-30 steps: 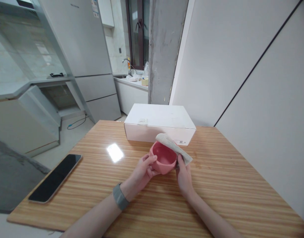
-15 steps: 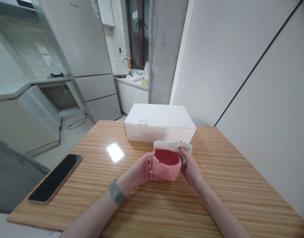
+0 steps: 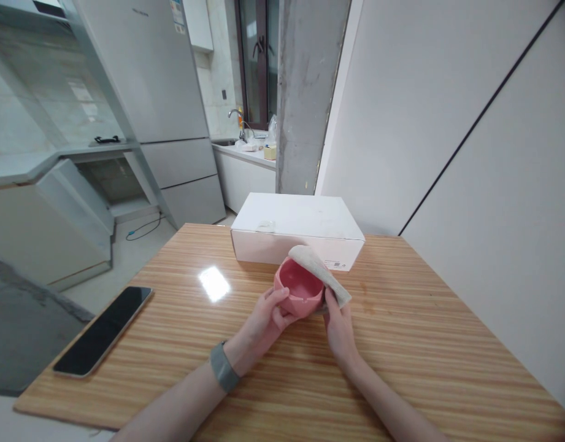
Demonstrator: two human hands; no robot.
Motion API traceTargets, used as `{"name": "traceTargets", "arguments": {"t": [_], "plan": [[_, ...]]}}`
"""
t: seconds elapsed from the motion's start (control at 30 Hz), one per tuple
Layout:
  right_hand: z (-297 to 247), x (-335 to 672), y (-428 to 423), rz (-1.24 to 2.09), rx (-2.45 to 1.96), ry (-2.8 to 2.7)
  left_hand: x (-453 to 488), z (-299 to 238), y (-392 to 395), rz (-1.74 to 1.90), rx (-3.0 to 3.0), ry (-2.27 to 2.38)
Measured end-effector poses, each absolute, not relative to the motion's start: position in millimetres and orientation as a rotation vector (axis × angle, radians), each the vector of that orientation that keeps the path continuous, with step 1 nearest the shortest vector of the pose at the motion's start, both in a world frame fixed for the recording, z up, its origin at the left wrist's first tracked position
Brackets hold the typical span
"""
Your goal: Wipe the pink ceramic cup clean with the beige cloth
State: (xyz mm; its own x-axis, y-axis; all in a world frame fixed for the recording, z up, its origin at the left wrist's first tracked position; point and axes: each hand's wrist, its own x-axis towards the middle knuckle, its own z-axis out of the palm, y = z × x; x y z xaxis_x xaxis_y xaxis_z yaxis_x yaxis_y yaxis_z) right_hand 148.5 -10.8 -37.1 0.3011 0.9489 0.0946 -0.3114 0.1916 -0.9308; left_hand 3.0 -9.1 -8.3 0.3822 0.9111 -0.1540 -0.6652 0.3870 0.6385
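Note:
A pink, faceted ashtray with notches in its rim is held above the table, its opening tilted toward me. My left hand is closed on its left side, with the thumb over the near rim. My right hand holds a light grey cloth against the ashtray's right side. Part of the cloth stands up along the far right rim. The fingers of my right hand behind the cloth and the ashtray's underside are hidden.
A white cardboard box stands on the wood-grain table just beyond my hands. At the table's left edge lies a black-screened phone. Behind are a fridge and a sink counter; a white wall rises on the right.
The ashtray has turned and tipped in my left hand, shifting slightly up and left. My right hand and the cloth have moved left, and the cloth now slants down to the right.

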Motion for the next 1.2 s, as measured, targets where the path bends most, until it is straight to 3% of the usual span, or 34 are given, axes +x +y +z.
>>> {"name": "traceTargets", "arguments": {"t": [0.27,1.03,1.2], "plan": [[-24,167,-2,1.025,-0.979,-0.803,0,-10,-11,0.974,0.601,0.618],[4,179,-7,1.453,-0.941,-0.908,-37,1,16,0.816,0.627,0.809],[-15,175,3,1.328,-1.05,-0.85,-28,-2,12,0.861,0.63,0.824]]}}
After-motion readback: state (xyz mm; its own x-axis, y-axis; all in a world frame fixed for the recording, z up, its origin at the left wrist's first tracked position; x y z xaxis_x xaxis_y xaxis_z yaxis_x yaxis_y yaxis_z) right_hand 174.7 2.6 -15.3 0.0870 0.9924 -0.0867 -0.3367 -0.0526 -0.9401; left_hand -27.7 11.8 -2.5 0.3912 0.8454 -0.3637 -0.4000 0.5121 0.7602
